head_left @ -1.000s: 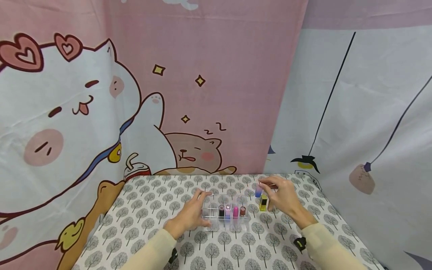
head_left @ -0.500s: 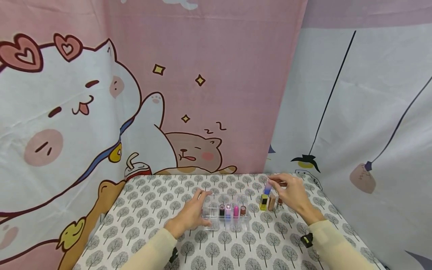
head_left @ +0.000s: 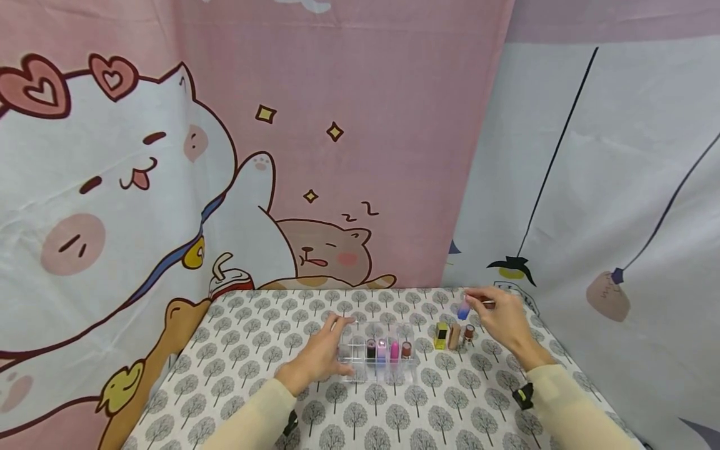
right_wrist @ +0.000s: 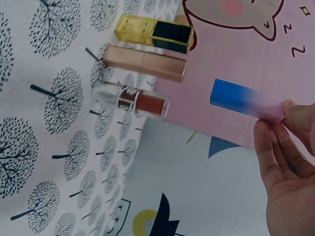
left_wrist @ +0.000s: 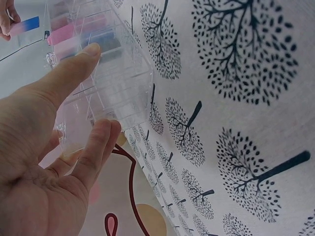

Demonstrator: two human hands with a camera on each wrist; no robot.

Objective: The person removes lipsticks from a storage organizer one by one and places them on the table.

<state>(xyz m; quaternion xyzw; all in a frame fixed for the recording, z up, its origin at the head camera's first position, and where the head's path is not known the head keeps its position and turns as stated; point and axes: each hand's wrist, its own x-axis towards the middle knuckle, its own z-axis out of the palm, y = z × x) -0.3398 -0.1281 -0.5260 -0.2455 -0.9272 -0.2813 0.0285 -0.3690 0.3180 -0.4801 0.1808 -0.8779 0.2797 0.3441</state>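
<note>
My left hand (head_left: 317,359) grips the left end of a clear lipstick organizer (head_left: 353,354), thumb in front and fingers behind. In it, side by side, stand a dark lipstick (head_left: 370,350), a pink-and-blue one (head_left: 382,352), a bright pink one (head_left: 394,350) and a brown-red one (head_left: 407,350). Over the far right of the table, my right hand (head_left: 503,317) pinches a second pink-to-blue lipstick (right_wrist: 234,98) by its pink end, blue end downward. It hangs above and behind a row holding a yellow-and-black lipstick (head_left: 440,336), a rose-gold one (head_left: 454,337) and a clear-and-brown tube (head_left: 469,334).
A tree-print cloth (head_left: 253,400) covers the table. Behind it hangs a pink backdrop (head_left: 394,156) with cartoon animals, and a pale curtain (head_left: 647,219) is at the right. The organizer's left compartments show no lipstick.
My right hand has carried the pink-to-blue lipstick rightward, passing over the row of standing lipsticks, which has come into view. The left hand and the organizer have stayed in place.
</note>
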